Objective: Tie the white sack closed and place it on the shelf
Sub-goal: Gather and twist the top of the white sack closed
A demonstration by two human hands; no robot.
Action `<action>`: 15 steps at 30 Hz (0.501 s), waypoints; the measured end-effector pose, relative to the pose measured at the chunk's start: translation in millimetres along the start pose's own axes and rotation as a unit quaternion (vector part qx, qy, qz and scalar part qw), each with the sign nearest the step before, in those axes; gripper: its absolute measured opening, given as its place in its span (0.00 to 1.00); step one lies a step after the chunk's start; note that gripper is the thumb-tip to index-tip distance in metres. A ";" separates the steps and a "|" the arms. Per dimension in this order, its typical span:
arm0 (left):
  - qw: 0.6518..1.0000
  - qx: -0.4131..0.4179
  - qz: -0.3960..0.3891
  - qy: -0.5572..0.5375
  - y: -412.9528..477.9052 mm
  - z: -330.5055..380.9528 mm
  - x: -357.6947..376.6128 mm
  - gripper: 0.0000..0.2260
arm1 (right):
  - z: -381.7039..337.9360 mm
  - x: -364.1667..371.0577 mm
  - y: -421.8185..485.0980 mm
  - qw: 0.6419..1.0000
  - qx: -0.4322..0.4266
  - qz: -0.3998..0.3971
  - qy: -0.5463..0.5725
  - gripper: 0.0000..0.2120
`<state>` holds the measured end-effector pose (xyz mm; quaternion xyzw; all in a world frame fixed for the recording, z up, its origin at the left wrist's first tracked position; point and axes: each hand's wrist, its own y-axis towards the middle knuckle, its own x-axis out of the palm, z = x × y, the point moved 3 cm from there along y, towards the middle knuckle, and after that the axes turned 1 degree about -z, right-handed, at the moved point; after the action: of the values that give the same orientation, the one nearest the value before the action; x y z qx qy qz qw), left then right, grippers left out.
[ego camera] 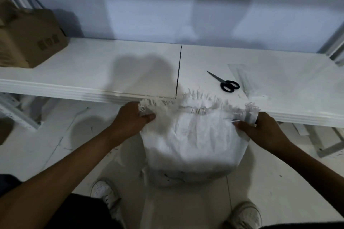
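Two white shoes [106, 194] stand nearest, on the floor [260, 182] just this side of the sack [193, 141]. The sack sits upright on the floor between the feet and the shelf [93, 72], its frayed mouth level with the shelf's front edge. The left hand [130, 119] pinches the sack's left top corner, thumb pressed on the cloth. The right hand [264, 130] grips the right corner, fingers curled round a fold. The mouth is drawn flat between them but not gathered, and I see no knot or cord, so the tying seems barely begun. Lifting comes after. Beyond the sack, scissors [225, 82] lie on the shelf; a box [31, 39] sits far to its left.
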<state>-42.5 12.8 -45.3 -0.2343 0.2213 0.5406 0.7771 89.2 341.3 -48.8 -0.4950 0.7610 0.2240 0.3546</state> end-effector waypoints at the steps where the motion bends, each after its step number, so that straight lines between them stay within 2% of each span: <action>1: 1.000 -0.002 0.007 -0.004 1.3 -1.8 -4.6 0.13 | 1.0 -3.4 -1.5 1.000 0.007 0.011 0.008 0.15; 4: 0.999 0.004 0.035 -0.004 3.6 -2.2 -17.6 0.14 | -0.6 -7.5 -6.3 0.999 0.021 0.020 0.018 0.19; 8: 0.998 0.018 0.053 0.001 4.6 -2.3 -32.0 0.11 | -9.5 -4.3 -13.5 0.999 0.007 0.018 0.037 0.13; 10: 0.999 0.007 0.048 0.006 6.6 -6.4 -36.4 0.17 | -11.5 0.1 -11.7 0.999 -0.001 0.011 0.030 0.10; 12: 0.999 -0.007 0.044 0.014 9.3 -15.3 -34.8 0.25 | -10.4 7.0 -10.1 1.000 0.000 0.008 0.028 0.14; 15: 0.999 -0.030 0.042 -0.013 9.9 -24.1 -26.6 0.17 | -11.1 22.5 -10.9 0.997 0.024 0.017 0.077 0.16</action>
<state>-62.5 -18.3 -49.8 -0.2409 0.2049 0.5819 0.7493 89.9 315.8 -58.6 -0.4893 0.7995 0.1728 0.3025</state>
